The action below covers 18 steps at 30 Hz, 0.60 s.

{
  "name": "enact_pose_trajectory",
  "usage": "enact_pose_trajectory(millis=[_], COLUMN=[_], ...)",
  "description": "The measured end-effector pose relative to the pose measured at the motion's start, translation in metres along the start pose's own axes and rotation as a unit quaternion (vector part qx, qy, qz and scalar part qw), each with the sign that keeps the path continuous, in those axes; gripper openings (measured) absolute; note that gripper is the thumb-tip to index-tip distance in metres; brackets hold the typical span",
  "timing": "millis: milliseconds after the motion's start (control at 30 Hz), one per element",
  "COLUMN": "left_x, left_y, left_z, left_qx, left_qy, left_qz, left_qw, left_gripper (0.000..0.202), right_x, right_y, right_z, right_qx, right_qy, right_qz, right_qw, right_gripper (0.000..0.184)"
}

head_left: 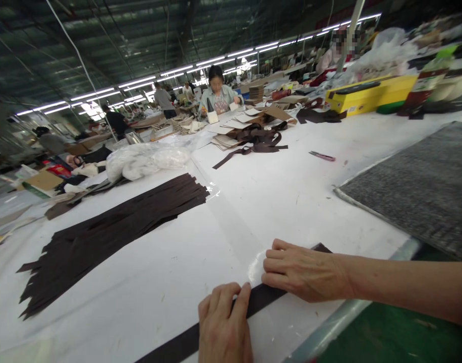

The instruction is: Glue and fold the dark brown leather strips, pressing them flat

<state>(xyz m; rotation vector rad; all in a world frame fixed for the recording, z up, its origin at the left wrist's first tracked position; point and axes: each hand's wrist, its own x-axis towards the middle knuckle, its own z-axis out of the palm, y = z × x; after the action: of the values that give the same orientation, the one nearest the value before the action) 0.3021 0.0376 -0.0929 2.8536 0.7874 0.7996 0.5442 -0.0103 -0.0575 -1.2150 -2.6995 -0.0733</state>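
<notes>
A long dark brown strip of material [261, 298] lies flat along the front of the white table. My left hand [225, 320] is on it with curled fingers, thumb and fingertips pressed to the strip. Farther right along the same strip, my right hand [301, 269] has its fingers bent down onto it, close to the strip's right end. Both hands are closed on the strip. Beyond them at the left lies a thick bundle of similar dark brown strips [113, 237], fanned out at its near end.
A grey fabric mat [416, 186] covers the table's right side. Small snips [322, 156] lie farther back, near tangled dark strips [259, 138] and cardboard pieces. A yellow box [370, 96] and plastic bags [148, 160] stand behind. A co-worker [218, 96] sits across the table.
</notes>
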Motion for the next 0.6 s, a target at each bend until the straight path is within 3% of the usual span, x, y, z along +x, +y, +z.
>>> enact_pose_trajectory(millis=[100,267,600], left_x=[0.005,-0.003,0.01], left_y=[0.006,0.002,0.009], left_z=[0.015,0.031,0.024], left_qx=[-0.072,-0.029,0.087], left_qy=[-0.047,-0.053,-0.049], left_qz=[0.0,0.067,0.113], left_qw=[0.996,0.996,0.989], left_gripper=[0.048,0.053,0.062], right_x=[-0.001,-0.006,-0.017], right_y=[0.002,0.005,0.007], right_z=[0.001,0.003,-0.001], right_qx=[-0.005,-0.024,-0.038], right_qy=[0.0,0.002,0.005], right_qz=[-0.015,-0.05,-0.059], right_qw=[1.0,0.998,0.998], right_gripper=[0.013,0.015,0.02])
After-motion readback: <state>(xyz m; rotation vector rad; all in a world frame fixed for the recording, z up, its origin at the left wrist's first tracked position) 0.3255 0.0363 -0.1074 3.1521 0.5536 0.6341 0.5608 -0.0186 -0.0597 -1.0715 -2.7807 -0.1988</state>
